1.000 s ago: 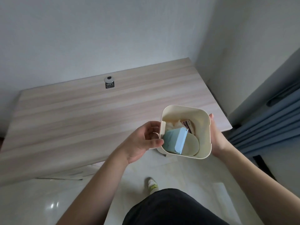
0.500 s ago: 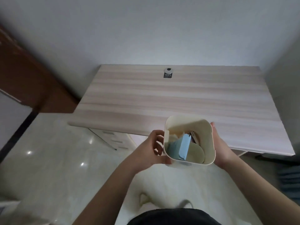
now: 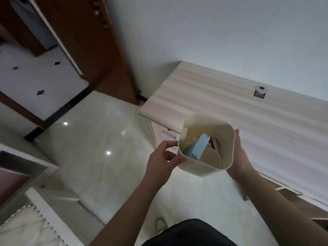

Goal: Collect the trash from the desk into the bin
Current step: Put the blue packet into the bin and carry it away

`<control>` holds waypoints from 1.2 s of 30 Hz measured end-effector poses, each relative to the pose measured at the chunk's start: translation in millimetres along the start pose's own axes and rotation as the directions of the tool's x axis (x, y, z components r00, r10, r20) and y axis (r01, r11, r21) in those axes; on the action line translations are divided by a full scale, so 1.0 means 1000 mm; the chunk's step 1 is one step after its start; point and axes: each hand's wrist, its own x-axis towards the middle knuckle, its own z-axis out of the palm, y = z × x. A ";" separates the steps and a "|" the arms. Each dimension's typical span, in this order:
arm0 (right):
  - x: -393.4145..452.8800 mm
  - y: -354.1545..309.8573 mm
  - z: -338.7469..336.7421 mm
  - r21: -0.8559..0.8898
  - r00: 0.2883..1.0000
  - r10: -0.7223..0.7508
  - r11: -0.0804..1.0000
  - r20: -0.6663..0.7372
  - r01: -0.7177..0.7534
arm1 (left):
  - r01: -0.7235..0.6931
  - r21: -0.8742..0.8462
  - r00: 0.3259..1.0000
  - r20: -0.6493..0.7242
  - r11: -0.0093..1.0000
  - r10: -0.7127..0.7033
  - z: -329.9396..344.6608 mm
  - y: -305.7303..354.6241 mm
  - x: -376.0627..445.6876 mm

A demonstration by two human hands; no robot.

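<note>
Right hand (image 3: 237,157): fingers hidden behind bin (image 3: 225,139); grip cannot be made out. Trash under the blue carton (image 3: 199,147) mostly covered, unidentifiable. Label on small black device (image 3: 259,91) too small to read. Worktop (image 3: 230,107) cut by right edge. Whole view blurred.
</note>
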 end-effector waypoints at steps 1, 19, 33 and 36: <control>0.004 0.000 0.021 0.054 1.000 0.004 0.999 -0.005 -0.004 | -0.006 0.001 0.999 -0.041 1.000 0.006 -0.016 -0.003 0.001; 0.075 -0.017 0.250 -0.126 0.932 -0.006 0.991 0.362 0.055 | 0.085 -0.045 0.893 -0.440 0.995 -0.096 -0.211 -0.048 0.036; 0.210 -0.061 0.315 -0.181 0.926 0.073 0.984 0.371 -0.005 | 0.159 -0.148 0.729 -0.650 0.976 -0.217 -0.257 -0.045 0.206; 0.236 -0.074 0.333 -0.192 0.885 0.057 0.981 0.462 0.037 | 0.163 -0.135 0.692 -0.690 0.977 -0.211 -0.276 -0.040 0.237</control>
